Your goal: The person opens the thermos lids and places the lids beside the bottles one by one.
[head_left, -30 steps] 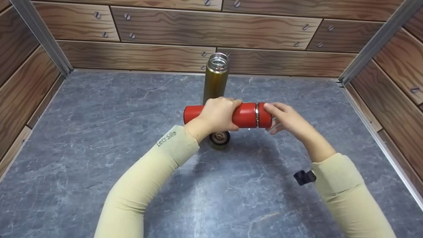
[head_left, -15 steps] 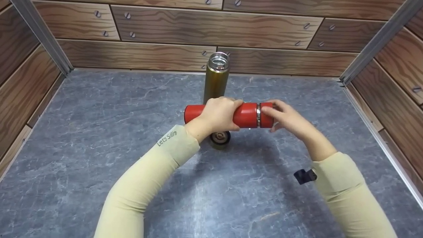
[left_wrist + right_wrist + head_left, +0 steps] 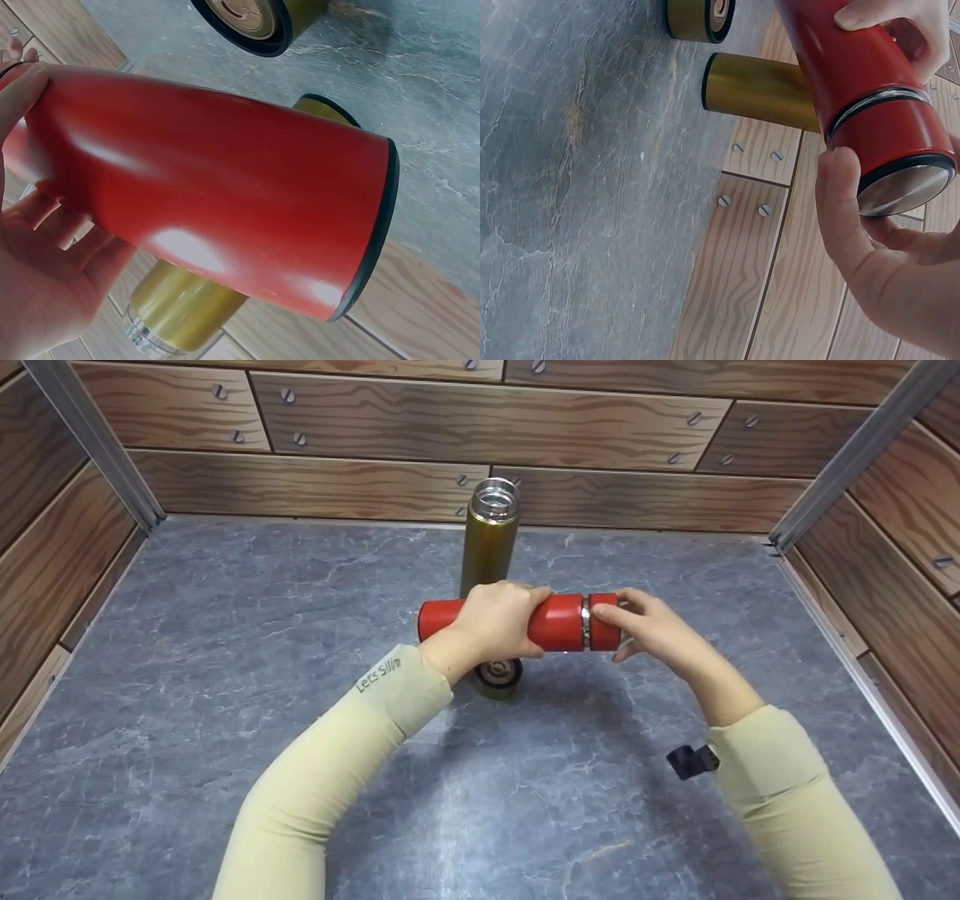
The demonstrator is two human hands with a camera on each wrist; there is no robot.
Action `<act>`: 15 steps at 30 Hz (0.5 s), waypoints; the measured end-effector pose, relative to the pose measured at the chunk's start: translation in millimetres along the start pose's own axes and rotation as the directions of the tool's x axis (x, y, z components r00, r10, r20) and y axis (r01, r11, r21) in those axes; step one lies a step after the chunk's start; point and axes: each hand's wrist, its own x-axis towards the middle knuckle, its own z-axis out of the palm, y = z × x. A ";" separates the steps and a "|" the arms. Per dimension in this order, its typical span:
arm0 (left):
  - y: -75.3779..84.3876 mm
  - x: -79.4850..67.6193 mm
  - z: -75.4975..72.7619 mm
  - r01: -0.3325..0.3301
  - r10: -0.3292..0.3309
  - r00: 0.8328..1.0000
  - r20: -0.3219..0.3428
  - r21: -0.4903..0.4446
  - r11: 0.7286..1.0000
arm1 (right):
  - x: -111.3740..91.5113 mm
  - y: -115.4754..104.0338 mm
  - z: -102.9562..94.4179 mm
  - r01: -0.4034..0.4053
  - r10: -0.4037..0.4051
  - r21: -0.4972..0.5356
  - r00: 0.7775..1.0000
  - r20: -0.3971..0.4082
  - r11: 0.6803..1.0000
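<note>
A red thermos (image 3: 556, 622) lies sideways in the air, its capped end to the right. My left hand (image 3: 495, 619) grips it round the middle of its body. At the other end, my right hand (image 3: 654, 631) pinches the red cap (image 3: 892, 135) between thumb and fingers; the cap has a shiny metal top. Between cap and body runs a thin silver band. Behind them stands a gold thermos (image 3: 489, 547) without its lid, showing a bare steel mouth. Its gold lid (image 3: 498, 675) sits on the table, partly hidden below the red thermos.
The grey marbled table (image 3: 225, 660) is walled at the back and sides by wood-patterned panels (image 3: 375, 424). Metal posts (image 3: 840, 465) stand at the back corners. A small black device (image 3: 691, 762) sticks out from the right sleeve.
The right thumb has moved down over the cap from its upper edge, and the fingers have shifted round it. A slightly wider silver band shows at the joint. The left hand stays put.
</note>
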 end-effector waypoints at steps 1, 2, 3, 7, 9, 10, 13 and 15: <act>-0.3 -0.4 0.2 0.003 -0.003 1.000 0.002 -0.002 1.000 | 0.0 -0.1 0.6 0.011 -0.011 -0.003 1.000 -0.007 1.000; -0.6 -0.7 0.4 0.005 -0.005 1.000 0.003 -0.002 1.000 | 0.0 -0.2 0.8 0.020 -0.020 -0.008 1.000 -0.015 1.000; -0.8 -1.0 0.5 0.005 -0.005 1.000 0.003 -0.003 1.000 | -0.2 0.0 1.0 0.030 -0.030 -0.016 0.999 -0.024 0.999; -1.6 -0.8 0.6 0.005 -0.005 1.000 0.005 -0.009 1.000 | -2.4 0.2 -0.5 0.056 -0.058 -0.040 0.997 -0.045 0.998; -2.5 -0.7 -0.2 0.006 -0.006 1.000 0.005 -0.010 1.000 | -4.0 -0.4 -2.3 0.062 -0.065 -0.054 0.997 -0.053 0.997; -3.1 -0.7 -0.8 0.008 -0.008 1.000 0.004 -0.009 1.000 | -4.8 -0.9 -3.6 0.064 -0.067 -0.054 0.996 -0.058 0.997; -5.6 -1.4 -3.0 0.016 -0.016 1.000 -0.001 -0.003 1.000 | -7.5 -1.2 -8.2 0.075 -0.078 -0.051 0.994 -0.080 0.996; -7.3 -1.9 -4.2 0.023 -0.023 1.000 -0.007 -0.009 1.000 | -8.7 1.1 -11.2 0.084 -0.088 -0.041 0.992 -0.089 0.996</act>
